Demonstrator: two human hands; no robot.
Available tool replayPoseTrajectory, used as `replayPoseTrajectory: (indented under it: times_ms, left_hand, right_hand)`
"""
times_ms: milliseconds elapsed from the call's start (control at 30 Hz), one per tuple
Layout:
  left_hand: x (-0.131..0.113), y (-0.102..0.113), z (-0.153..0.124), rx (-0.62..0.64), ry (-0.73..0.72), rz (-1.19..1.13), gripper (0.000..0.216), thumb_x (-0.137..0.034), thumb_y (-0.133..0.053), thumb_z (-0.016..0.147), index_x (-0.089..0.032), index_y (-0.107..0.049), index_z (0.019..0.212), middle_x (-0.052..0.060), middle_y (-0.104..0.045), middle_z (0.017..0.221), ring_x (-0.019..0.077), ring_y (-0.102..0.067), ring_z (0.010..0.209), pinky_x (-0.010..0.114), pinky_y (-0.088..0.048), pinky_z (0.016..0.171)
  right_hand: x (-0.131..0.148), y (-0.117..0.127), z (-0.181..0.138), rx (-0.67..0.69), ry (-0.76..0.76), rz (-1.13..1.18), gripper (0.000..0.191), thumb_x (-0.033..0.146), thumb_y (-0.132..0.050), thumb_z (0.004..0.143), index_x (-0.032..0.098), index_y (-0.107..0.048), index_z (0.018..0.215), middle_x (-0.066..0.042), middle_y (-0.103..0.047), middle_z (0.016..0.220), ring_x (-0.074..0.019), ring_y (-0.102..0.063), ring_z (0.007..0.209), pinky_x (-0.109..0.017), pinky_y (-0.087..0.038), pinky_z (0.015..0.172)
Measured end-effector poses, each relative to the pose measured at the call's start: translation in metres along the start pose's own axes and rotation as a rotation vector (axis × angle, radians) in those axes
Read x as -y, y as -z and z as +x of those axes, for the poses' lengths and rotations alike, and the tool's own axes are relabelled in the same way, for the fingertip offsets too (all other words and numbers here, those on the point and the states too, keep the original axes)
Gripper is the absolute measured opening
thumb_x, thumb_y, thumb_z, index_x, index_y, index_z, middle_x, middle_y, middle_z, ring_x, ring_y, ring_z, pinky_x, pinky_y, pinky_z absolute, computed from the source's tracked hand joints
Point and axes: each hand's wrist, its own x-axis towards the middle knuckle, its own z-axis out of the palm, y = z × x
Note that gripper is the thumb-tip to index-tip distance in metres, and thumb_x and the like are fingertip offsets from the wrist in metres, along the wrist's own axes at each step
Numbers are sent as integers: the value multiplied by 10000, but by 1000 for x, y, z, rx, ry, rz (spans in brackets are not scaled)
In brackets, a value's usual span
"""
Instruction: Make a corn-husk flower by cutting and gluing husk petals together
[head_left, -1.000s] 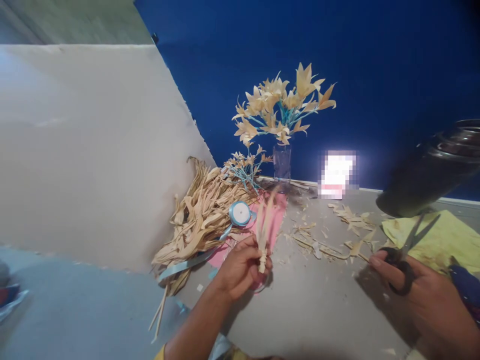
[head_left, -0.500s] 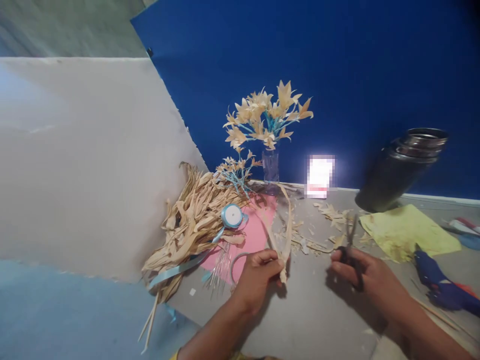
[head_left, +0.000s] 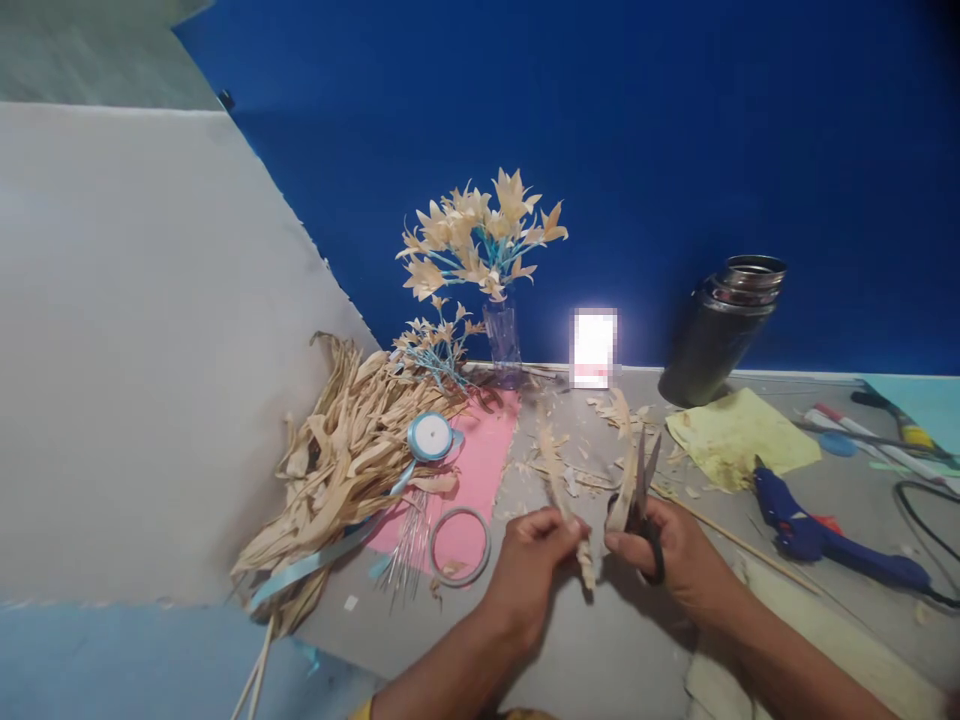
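My left hand (head_left: 529, 575) pinches a pale strip of dried corn husk (head_left: 553, 468), whose short frayed end sticks out below the fingers. Close by on the right, my right hand (head_left: 686, 570) has its fingers round a pair of dark-handled scissors (head_left: 646, 490), blades pointing up and slightly apart. A second husk strip (head_left: 622, 445) stands upright by the scissors, its lower end at my right thumb and fingers. The two hands are a short gap apart, above the grey tabletop (head_left: 577, 660).
Left lie a heap of dried husks (head_left: 322, 450), a ribbon spool (head_left: 432, 437), a grey tape ring (head_left: 460, 580) and pink paper (head_left: 480, 470). Behind stand a vase (head_left: 502, 345) of husk flowers and a tilted dark flask (head_left: 716, 340). A blue glue gun (head_left: 795, 525) and yellow cloth (head_left: 742, 440) lie right.
My right hand has come in beside the left, scissors still in it. One husk strand now sits at the right hand, apart from the left hand's strip. The view has swung right.
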Motion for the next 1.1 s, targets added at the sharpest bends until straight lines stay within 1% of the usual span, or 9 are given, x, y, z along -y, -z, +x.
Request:
replayPoseTrajectory:
  times_ms: [67, 167, 233, 367, 600, 733, 833, 967, 1100]
  left_hand:
    - [-14, 14, 8, -59, 76, -232, 370, -459, -876, 628, -147, -722, 755, 52, -645, 789, 147, -593, 714, 271, -490, 675]
    - [-48, 47, 12, -226, -87, -296, 365, -413, -914, 588, -156, -686, 712, 24, -641, 755, 112, -583, 664, 235, -496, 633]
    - [-71, 70, 8, -279, -247, -205, 335, -380, -907, 618, -151, -701, 749, 37, -677, 805, 140, -636, 770, 253, -530, 722]
    - [-95, 95, 4, -293, -215, 73, 363, -437, -888, 637, -135, -729, 762, 42, -662, 689, 155, -630, 697, 254, -525, 620]
    - [-72, 78, 21, -174, -208, 181, 372, -465, -824, 692, -135, -655, 722, 1, -616, 542, 100, -550, 462, 203, -436, 462]
    - [-54, 62, 23, -182, -185, 27, 438, -587, -740, 733, -209, -526, 792, -110, -436, 379, 108, -406, 254, 194, -313, 298]
    - [-51, 56, 24, -187, -186, 111, 437, -614, -691, 764, -221, -503, 801, -104, -461, 375, 111, -402, 236, 184, -282, 274]
    - [-62, 58, 26, -214, -228, 340, 377, -586, -631, 813, -221, -536, 802, -98, -464, 379, 100, -398, 245, 178, -263, 292]
    - [-70, 77, 31, -246, -208, 548, 279, -472, -611, 837, -217, -577, 730, -100, -404, 338, 92, -338, 240, 191, -198, 309]
  right_hand:
    - [1, 3, -7, 79, 38, -32, 200, 340, -732, 674, 194, -595, 672, 12, -560, 624, -154, -491, 601, -265, -424, 582]
    - [3, 6, -19, 287, 74, -15, 191, 332, -710, 693, 194, -578, 675, 6, -553, 634, -145, -469, 596, -257, -391, 552]
    - [5, 4, -25, 396, 51, -3, 209, 346, -721, 686, 189, -584, 687, 5, -554, 636, -138, -458, 590, -248, -376, 537]
    - [4, -4, -18, 407, -38, -19, 187, 297, -728, 663, 179, -584, 679, 34, -499, 618, -111, -407, 575, -222, -353, 521]
    - [-13, -5, 0, 256, -165, 111, 265, 391, -753, 672, 160, -640, 736, 24, -540, 628, -108, -432, 556, -219, -353, 510]
    - [-14, -6, 0, 217, -132, -28, 253, 396, -732, 680, 168, -623, 694, 30, -507, 600, -110, -408, 545, -228, -331, 501]
    - [-14, -7, 1, 172, -77, -151, 227, 363, -703, 693, 177, -582, 649, 49, -452, 574, -108, -375, 547, -233, -307, 504]
    - [-14, -5, 2, 131, -27, -220, 213, 360, -676, 705, 186, -573, 639, 48, -446, 578, -118, -371, 562, -237, -298, 500]
    - [-13, -3, 2, 110, 12, -246, 212, 354, -669, 704, 198, -551, 622, 50, -440, 578, -124, -378, 566, -242, -319, 514]
